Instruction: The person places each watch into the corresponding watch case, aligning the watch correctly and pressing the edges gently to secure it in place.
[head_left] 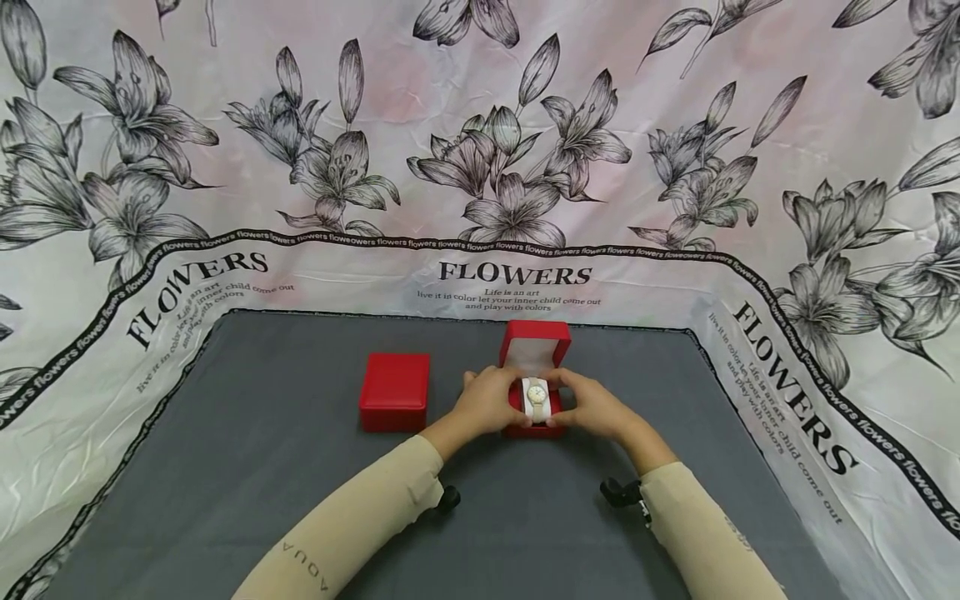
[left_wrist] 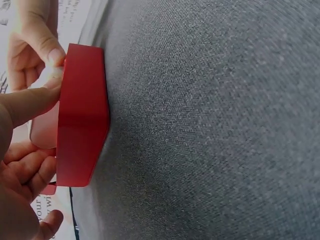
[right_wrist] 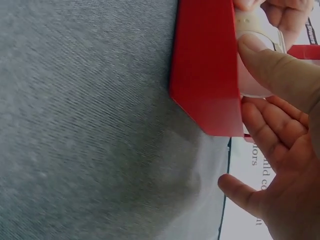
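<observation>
A cream-strapped wristwatch (head_left: 536, 395) with a light round dial is wrapped around a white cushion (head_left: 547, 408) at the open red box (head_left: 534, 432), whose lid stands up at the back. My left hand (head_left: 491, 400) pinches the cushion from its left side. From the other side my right hand (head_left: 592, 406) holds it, thumb near the front. In the right wrist view, the thumb presses the cushion (right_wrist: 252, 84) beside the strap (right_wrist: 252, 21), just above the box wall (right_wrist: 207, 70). The left wrist view shows both thumbs at the rim of the box (left_wrist: 82, 115); how deep the cushion sits is hidden.
A second red box (head_left: 394, 392), closed, stands to the left on the grey cloth (head_left: 525, 525). A printed white border (head_left: 360, 283) frames the cloth, with a flower-patterned sheet (head_left: 517, 108) behind. Dark wrist straps (head_left: 621, 493) show below the hands.
</observation>
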